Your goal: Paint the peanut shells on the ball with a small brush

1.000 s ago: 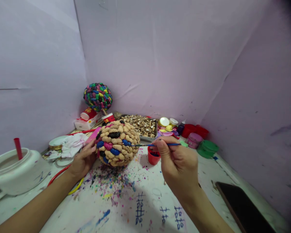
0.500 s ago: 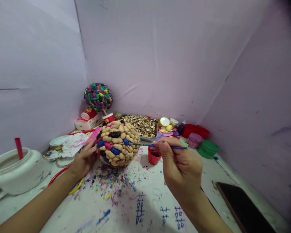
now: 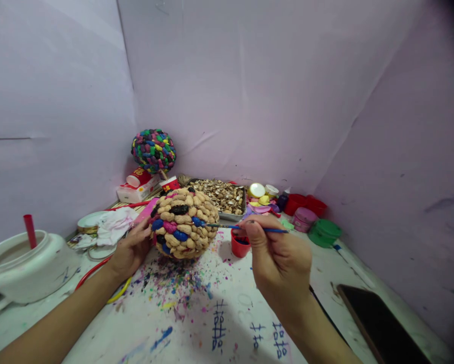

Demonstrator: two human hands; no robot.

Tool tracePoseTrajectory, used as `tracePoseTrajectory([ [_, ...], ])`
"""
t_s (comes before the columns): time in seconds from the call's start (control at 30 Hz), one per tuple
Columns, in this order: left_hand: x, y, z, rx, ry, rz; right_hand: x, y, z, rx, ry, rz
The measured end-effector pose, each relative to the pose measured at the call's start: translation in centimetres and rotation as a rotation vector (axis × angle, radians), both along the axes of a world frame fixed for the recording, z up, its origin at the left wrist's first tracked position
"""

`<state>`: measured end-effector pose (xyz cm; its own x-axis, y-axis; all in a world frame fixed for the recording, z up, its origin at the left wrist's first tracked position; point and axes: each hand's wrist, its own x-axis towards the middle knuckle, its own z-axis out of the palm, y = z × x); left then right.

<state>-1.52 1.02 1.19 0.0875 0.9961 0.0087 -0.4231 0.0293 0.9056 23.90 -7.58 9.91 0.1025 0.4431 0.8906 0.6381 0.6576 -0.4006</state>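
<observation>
A ball covered in peanuts point(image 3: 191, 225) rests over the paint-flecked table; most of its shells are plain, a few are blue, black or pink. My left hand point(image 3: 132, 250) is curled against its left side, steadying it, with the fingertips partly hidden behind the ball. Between the thumb and fingers of my right hand point(image 3: 280, 253) is a thin blue paintbrush point(image 3: 274, 230). The brush tip touches a blue peanut on the ball's right half. Just behind and left of that hand stands a small red cup point(image 3: 241, 247) with dark paint in it.
A tray of peanut shells point(image 3: 227, 197) lies behind the ball. At the back left is a multicoloured peanut ball point(image 3: 153, 150) on a stick. A white pot point(image 3: 26, 270) stands at left, a phone point(image 3: 386, 323) at right, and a green tub point(image 3: 324, 233) with red containers further back.
My right hand has shifted slightly left with the paintbrush, its tip still on the blue peanut. The ball and my left hand have hardly moved.
</observation>
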Motion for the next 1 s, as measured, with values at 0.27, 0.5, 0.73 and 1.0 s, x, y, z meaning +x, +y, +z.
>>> tracePoseTrajectory([
  [0.27,-0.17,0.13,-0.27,0.000,-0.009,-0.010,0.07,-0.05,0.11,0.008,0.005,-0.027],
  [0.5,-0.07,0.11,-0.12,0.000,0.027,0.009,0.03,0.07,0.05,0.003,-0.016,-0.033],
  [0.73,-0.12,-0.02,-0.09,0.006,0.024,-0.008,-0.06,-0.06,-0.02,-0.024,0.020,-0.002],
  [1.0,-0.08,-0.03,-0.04,-0.001,-0.013,-0.016,0.15,-0.07,0.03,-0.006,0.015,-0.028],
])
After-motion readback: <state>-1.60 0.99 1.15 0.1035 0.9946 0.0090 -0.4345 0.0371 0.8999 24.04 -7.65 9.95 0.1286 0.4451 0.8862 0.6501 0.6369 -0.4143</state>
